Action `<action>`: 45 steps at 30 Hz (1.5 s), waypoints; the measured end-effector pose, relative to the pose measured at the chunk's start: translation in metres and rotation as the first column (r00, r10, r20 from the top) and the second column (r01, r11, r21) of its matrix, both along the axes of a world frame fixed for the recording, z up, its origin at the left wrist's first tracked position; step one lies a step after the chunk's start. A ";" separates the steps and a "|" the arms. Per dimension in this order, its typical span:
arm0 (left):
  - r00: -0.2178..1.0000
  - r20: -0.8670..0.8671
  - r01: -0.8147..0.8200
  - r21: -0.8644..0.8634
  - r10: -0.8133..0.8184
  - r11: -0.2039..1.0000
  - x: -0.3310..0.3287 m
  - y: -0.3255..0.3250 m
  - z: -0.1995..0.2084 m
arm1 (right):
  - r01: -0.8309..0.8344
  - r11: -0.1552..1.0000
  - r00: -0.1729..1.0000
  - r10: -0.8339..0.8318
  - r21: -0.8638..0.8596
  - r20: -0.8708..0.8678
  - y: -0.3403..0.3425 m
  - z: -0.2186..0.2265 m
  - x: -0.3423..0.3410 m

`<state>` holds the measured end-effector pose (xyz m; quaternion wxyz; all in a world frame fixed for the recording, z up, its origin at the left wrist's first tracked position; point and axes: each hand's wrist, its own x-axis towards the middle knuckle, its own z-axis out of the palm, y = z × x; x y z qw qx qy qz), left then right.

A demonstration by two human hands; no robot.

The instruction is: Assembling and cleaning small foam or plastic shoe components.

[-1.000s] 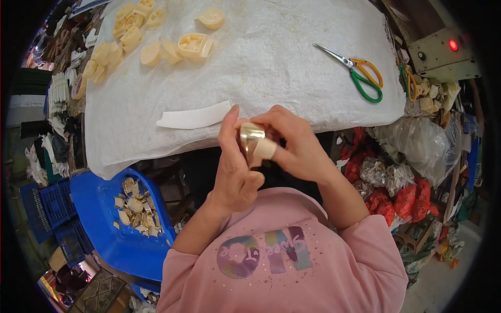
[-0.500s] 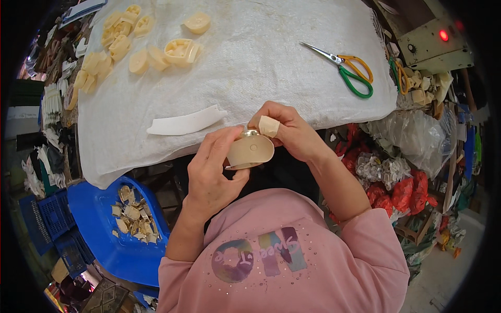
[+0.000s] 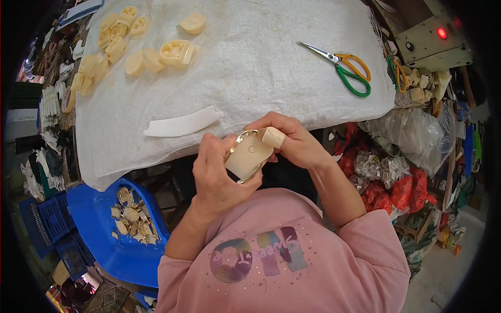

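Observation:
Between my hands, over the near edge of the table, is a cream piece with a shiny gold rim (image 3: 247,156); it looks like a shoe heel. My left hand (image 3: 216,169) grips its left side and lower edge, fingers above and thumb below. At its upper right, my right hand (image 3: 292,140) pinches the rim, with beige tape (image 3: 273,137) wrapped round the thumb. The fingertips behind the piece are partly hidden. Just beyond my left hand lies a curved white strip (image 3: 183,123) on the white woven cloth (image 3: 250,68).
Cream moulded pieces (image 3: 177,53) lie scattered at the far left of the cloth. Scissors (image 3: 344,68) with green and orange handles rest at the right. A blue plastic seat (image 3: 91,219) holds cream-and-gold pieces (image 3: 133,216). Beyond the table's right end stand a machine box (image 3: 436,44) and red bags (image 3: 404,190).
The heel-like piece has tilted, so its flat face and gold rim show more. My left hand has turned with it and sits slightly lower; my right thumb now lies over the rim.

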<state>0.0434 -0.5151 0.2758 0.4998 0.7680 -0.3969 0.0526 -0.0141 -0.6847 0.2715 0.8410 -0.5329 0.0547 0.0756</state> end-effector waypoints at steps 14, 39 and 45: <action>0.963 0.216 -0.162 0.000 0.158 0.987 -0.003 -0.008 -0.012 | 0.349 0.889 0.935 -0.310 0.295 -0.173 0.039 -0.007 -0.005; 0.404 -0.747 0.148 -0.517 -0.528 0.843 -0.003 0.011 -0.024 | 0.304 0.938 0.952 -0.294 -0.169 0.084 0.021 -0.005 0.001; 0.891 -0.392 0.086 -0.348 -0.228 0.933 0.002 0.019 -0.019 | 0.395 0.911 0.918 -0.387 0.120 -0.086 0.026 -0.007 0.007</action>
